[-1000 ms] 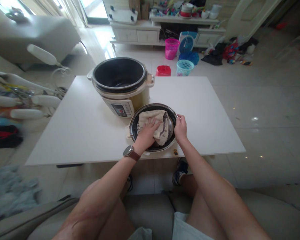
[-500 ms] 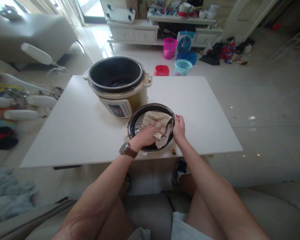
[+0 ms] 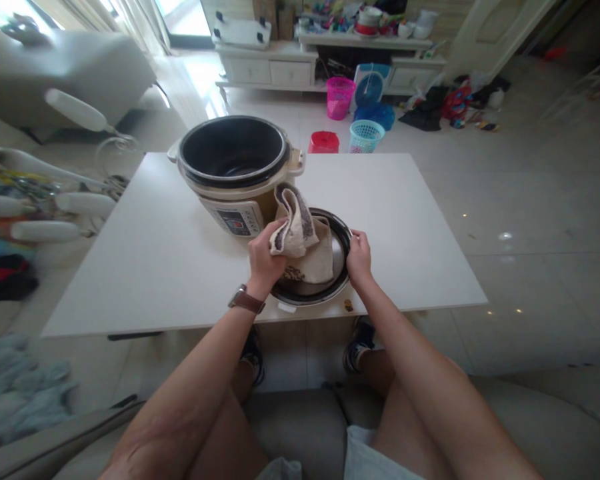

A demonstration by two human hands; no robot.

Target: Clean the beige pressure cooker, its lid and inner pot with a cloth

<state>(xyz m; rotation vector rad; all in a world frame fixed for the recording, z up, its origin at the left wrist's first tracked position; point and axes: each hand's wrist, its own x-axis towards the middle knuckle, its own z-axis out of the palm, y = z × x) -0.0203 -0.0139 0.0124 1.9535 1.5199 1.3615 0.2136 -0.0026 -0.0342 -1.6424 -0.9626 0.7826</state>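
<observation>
My left hand (image 3: pixel 267 259) is closed on a beige cloth (image 3: pixel 300 233) with dark patches, bunched up and raised over the left part of a round pressure cooker lid (image 3: pixel 341 288). The lid lies inner side up near the table's front edge, and the cloth's lower part hangs over its inside. On the lid's right rim my right hand (image 3: pixel 359 257) is closed, gripping the edge. Behind the lid, slightly left, stands the electric pressure cooker (image 3: pixel 240 193), open at the top with its dark inner pot (image 3: pixel 233 150) showing.
The white table (image 3: pixel 400 227) carries the cooker and lid. Beyond its far edge stand a red stool (image 3: pixel 324 141), a light blue basket (image 3: pixel 366 135) and a pink basket (image 3: pixel 339 97) on the floor. White-handled rack arms (image 3: pixel 75 110) reach close to the table's left side.
My left hand was pressed flat on the cloth inside the lid. It has lifted the cloth up and moved left. My right hand stays on the rim.
</observation>
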